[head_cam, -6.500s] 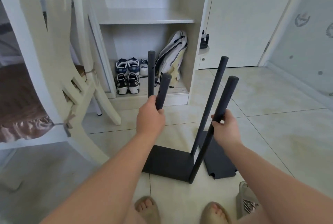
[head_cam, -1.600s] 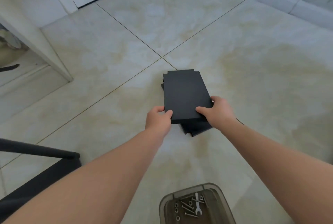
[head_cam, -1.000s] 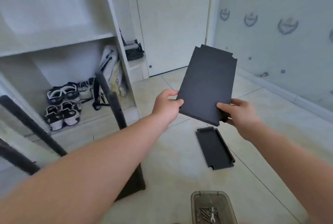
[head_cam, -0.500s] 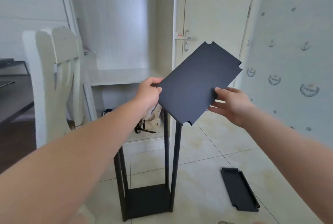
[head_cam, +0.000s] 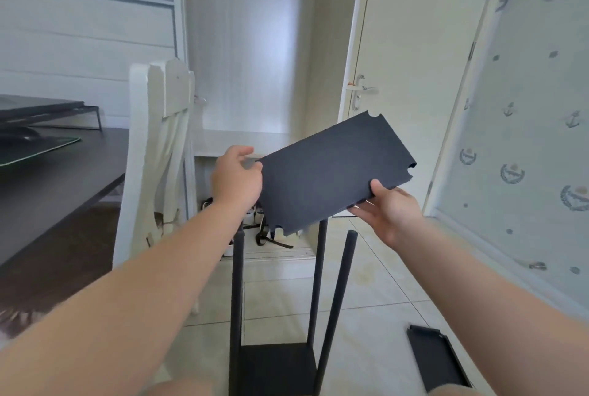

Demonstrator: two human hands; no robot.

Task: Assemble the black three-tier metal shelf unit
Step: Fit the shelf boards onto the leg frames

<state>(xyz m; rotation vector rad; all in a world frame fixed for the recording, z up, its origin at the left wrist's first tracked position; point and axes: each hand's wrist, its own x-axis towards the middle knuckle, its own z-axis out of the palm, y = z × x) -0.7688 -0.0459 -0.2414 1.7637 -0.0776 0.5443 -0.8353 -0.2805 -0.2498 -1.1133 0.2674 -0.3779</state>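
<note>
I hold a black shelf panel (head_cam: pixel 331 172) with notched corners, tilted in the air above the frame. My left hand (head_cam: pixel 236 177) grips its left edge and my right hand (head_cam: pixel 387 207) holds its lower right edge, thumb on top. Below stands the partly built frame: a black base shelf (head_cam: pixel 277 363) on the floor with upright black poles (head_cam: pixel 334 312) rising from its corners. The panel hides the tops of the back poles. Another black shelf panel (head_cam: pixel 436 357) lies on the tiles at lower right.
A white chair (head_cam: pixel 159 172) stands close to the left of the frame, beside a dark desk (head_cam: pixel 47 185). A white wardrobe recess with a shelf is behind, a closed door (head_cam: pixel 411 77) at right and a patterned glass wall (head_cam: pixel 526 140) further right.
I picked the panel off the stack on the floor, lifted it and carried it over the upright poles. Since half a second ago it has tilted flatter and come lower toward the pole tops.
</note>
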